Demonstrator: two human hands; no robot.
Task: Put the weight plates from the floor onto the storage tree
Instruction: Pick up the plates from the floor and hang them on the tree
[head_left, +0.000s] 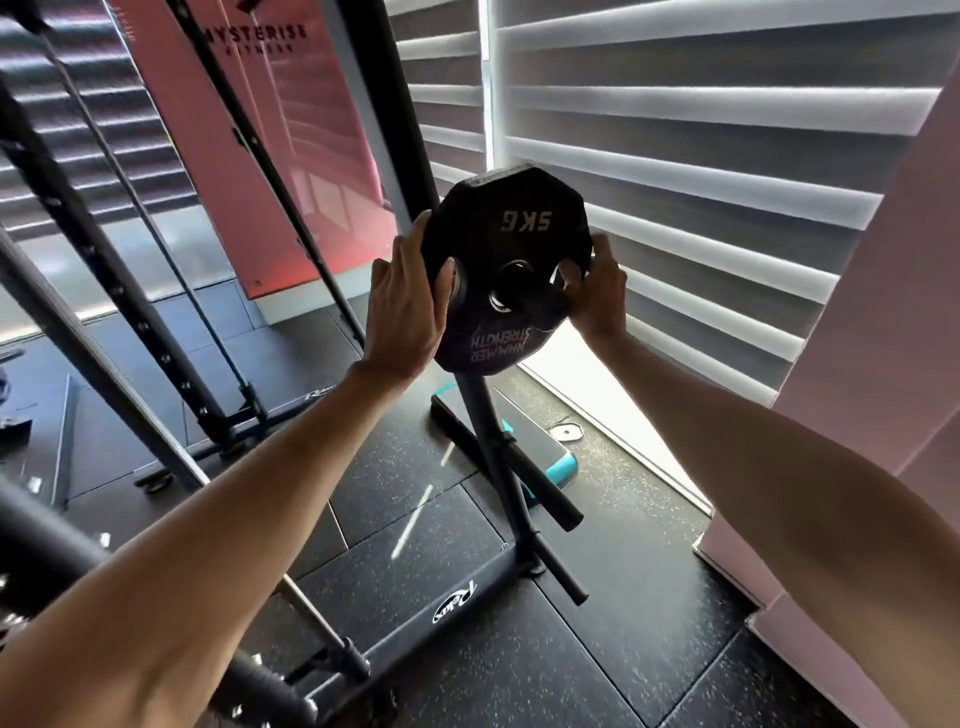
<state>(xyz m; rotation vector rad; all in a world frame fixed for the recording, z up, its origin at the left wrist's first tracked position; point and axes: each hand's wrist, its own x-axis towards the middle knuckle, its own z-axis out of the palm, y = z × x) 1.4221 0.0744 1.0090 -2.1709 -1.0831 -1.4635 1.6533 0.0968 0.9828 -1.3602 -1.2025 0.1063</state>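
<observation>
A black 5 kg weight plate (506, 228) with upside-down lettering is held upright at the top of the black storage tree (498, 452). My left hand (402, 306) grips its left edge, with fingers in a grip hole. My right hand (597, 291) grips the right edge the same way. A metal ring shows in the plate's centre hole, and I cannot tell whether a peg passes through it. Two bare pegs (550, 501) stick out lower on the tree toward me. A small pale plate (566, 431) lies flat on the floor by the window.
A teal-edged step platform (558, 467) lies behind the tree's base. A black rack with slanted posts (119, 291) fills the left. Window blinds (701, 130) are straight ahead, and a pink wall (857, 364) stands close on the right. The floor is dark speckled rubber.
</observation>
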